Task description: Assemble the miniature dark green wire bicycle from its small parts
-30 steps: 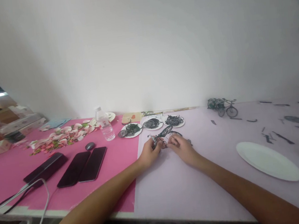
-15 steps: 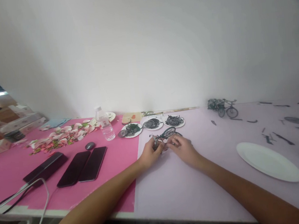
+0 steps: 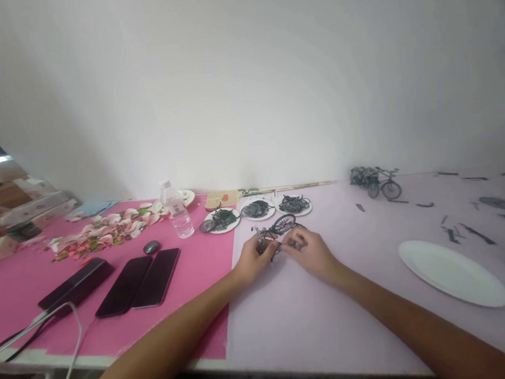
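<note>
A small dark model bicycle [image 3: 278,230] sits between my two hands on the pale lilac table cover [image 3: 300,310]. My left hand [image 3: 251,260] pinches its left end, fingers closed around the frame. From the right, my right hand [image 3: 312,251] grips the other end with fingers curled. One spoked wheel sticks up above my fingers. Three small white plates of dark wire parts [image 3: 257,210] lie just behind the bicycle.
A finished model bicycle [image 3: 379,182] stands at the back right. A large white plate [image 3: 452,273] lies to the right, with loose dark parts [image 3: 466,229] beyond it. On the pink cover to the left are a water bottle [image 3: 176,210], two phones [image 3: 140,282], a mouse [image 3: 151,246], cables and pink petals [image 3: 100,230].
Both hands stay on the model bicycle with only small finger shifts. The wheel above my fingers has tilted slightly.
</note>
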Available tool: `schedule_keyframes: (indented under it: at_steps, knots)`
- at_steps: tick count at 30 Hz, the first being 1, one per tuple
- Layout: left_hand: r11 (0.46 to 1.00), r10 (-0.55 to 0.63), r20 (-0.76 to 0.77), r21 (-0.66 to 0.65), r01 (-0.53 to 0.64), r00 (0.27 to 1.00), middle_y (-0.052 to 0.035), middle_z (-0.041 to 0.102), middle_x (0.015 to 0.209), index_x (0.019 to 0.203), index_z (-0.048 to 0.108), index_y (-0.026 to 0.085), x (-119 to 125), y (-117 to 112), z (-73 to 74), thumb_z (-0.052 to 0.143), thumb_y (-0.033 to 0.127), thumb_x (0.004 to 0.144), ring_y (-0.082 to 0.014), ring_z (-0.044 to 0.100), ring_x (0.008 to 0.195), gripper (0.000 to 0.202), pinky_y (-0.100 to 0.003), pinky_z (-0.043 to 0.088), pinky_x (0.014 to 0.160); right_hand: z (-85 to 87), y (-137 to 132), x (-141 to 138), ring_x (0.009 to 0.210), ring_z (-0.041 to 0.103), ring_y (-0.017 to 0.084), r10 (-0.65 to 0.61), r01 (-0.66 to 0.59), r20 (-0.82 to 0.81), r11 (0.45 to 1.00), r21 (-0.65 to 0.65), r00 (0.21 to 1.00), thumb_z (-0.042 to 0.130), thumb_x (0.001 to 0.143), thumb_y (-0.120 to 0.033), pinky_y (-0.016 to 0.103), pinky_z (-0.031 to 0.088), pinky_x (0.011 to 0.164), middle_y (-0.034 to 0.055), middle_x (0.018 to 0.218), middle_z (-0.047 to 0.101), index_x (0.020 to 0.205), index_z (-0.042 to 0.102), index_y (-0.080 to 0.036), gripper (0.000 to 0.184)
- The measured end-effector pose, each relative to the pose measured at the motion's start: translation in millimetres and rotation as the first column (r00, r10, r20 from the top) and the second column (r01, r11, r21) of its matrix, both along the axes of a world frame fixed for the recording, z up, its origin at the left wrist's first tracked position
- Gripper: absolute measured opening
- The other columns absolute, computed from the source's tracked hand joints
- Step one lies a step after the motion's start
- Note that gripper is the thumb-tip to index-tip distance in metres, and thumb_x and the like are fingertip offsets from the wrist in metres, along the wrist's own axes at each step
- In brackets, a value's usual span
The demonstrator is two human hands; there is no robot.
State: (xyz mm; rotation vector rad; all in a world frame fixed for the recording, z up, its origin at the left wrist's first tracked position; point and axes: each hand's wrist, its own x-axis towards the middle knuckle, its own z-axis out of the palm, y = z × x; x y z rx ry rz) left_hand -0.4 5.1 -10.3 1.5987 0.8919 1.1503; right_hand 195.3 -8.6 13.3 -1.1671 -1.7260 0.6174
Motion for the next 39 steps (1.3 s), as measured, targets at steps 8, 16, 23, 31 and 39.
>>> schedule_keyframes:
  at_steps: [8, 16, 23, 31, 39]
  knots:
    - [0.999, -0.009, -0.044, 0.051, 0.011, 0.999, -0.0117, 0.073, 0.098, 0.112, 0.067, 0.013, -2, 1, 1.8, 0.061, 0.059, 0.096, -0.0189, 0.066, 0.083, 0.05, -0.029, 0.052, 0.074, 0.2, 0, 1, 0.078, 0.067, 0.021, 0.037, -0.037, -0.014, 0.999, 0.006, 0.999, 0.069, 0.087, -0.035, 0.031, 0.048, 0.071, 0.0046, 0.089, 0.075, 0.071, 0.044, -0.024, 0.032]
    - [0.995, -0.059, -0.051, 0.08, 0.063, 0.997, -0.0099, 0.07, 0.096, 0.109, 0.067, 0.013, -3, 0, 4.1, 0.058, 0.059, 0.098, -0.0202, 0.065, 0.088, 0.048, -0.031, 0.052, 0.082, -1.8, 2, -1, 0.08, 0.072, 0.024, 0.03, -0.035, -0.104, 0.998, -0.048, 0.994, 0.069, 0.084, -0.038, 0.034, 0.052, 0.071, 0.0049, 0.085, 0.076, 0.071, 0.029, -0.026, 0.044]
    - [0.994, -0.054, -0.068, 0.095, 0.06, 0.996, -0.011, 0.069, 0.102, 0.098, 0.066, 0.014, -3, 0, 3.9, 0.057, 0.06, 0.098, -0.02, 0.063, 0.089, 0.047, -0.031, 0.051, 0.081, 5.4, -4, -2, 0.072, 0.071, 0.024, -0.007, -0.034, -0.204, 0.98, -0.198, 0.979, 0.078, 0.077, -0.047, 0.031, 0.051, 0.06, 0.0047, 0.077, 0.075, 0.073, 0.026, -0.027, 0.056]
    - [0.993, -0.05, -0.069, 0.099, 0.057, 0.996, -0.007, 0.069, 0.09, 0.114, 0.068, 0.013, -3, -1, 1.6, 0.054, 0.056, 0.101, -0.0177, 0.061, 0.079, 0.048, -0.029, 0.048, 0.076, 6.9, -6, -4, 0.054, 0.064, 0.018, 0.011, -0.137, -0.331, 0.922, -0.361, 0.943, 0.083, 0.073, -0.057, 0.021, 0.033, 0.04, 0.0025, 0.073, 0.073, 0.076, 0.025, -0.026, 0.066]
    - [0.995, -0.028, -0.074, 0.092, 0.034, 0.997, -0.0123, 0.074, 0.111, 0.12, 0.07, 0.014, -1, -6, 9.8, 0.053, 0.053, 0.102, -0.0251, 0.067, 0.104, 0.046, -0.036, 0.05, 0.096, 9.2, -7, -4, 0.06, 0.07, 0.021, 0.024, -0.156, -0.334, 0.913, -0.376, 0.942, 0.081, 0.076, -0.057, 0.021, 0.035, 0.037, 0.0045, 0.078, 0.075, 0.077, 0.027, -0.026, 0.062]
